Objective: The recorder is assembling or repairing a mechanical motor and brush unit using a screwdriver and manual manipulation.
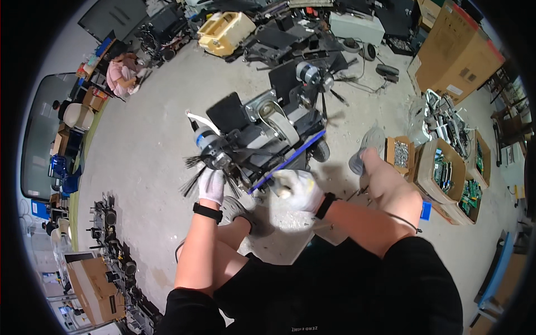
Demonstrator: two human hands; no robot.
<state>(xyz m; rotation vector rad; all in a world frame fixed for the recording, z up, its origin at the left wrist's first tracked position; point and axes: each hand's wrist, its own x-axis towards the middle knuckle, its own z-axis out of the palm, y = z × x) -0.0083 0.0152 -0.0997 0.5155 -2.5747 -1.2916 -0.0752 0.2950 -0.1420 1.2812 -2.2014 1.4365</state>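
Observation:
In front of me, a black wheeled machine chassis (262,131), like a floor-cleaning robot's base, rests tipped up on the floor. A grey caster wheel (282,127) sits in its middle, and a blue strip (290,162) runs along its near edge. At its left corner a round brush (195,174) with black bristles hangs under a silver-blue motor (207,139). My left hand (211,185), white-gloved, is closed at this brush's hub. Beside the blue strip is my right hand (300,190), also gloved, its fingers curled; what they hold, if anything, is hidden.
Open boxes of green circuit boards (444,170) and a small carton of metal parts (401,153) stand at the right. A tall cardboard box (458,53) is behind them. Machine parts (111,240) line the left floor. Another person (124,72) crouches at the far left.

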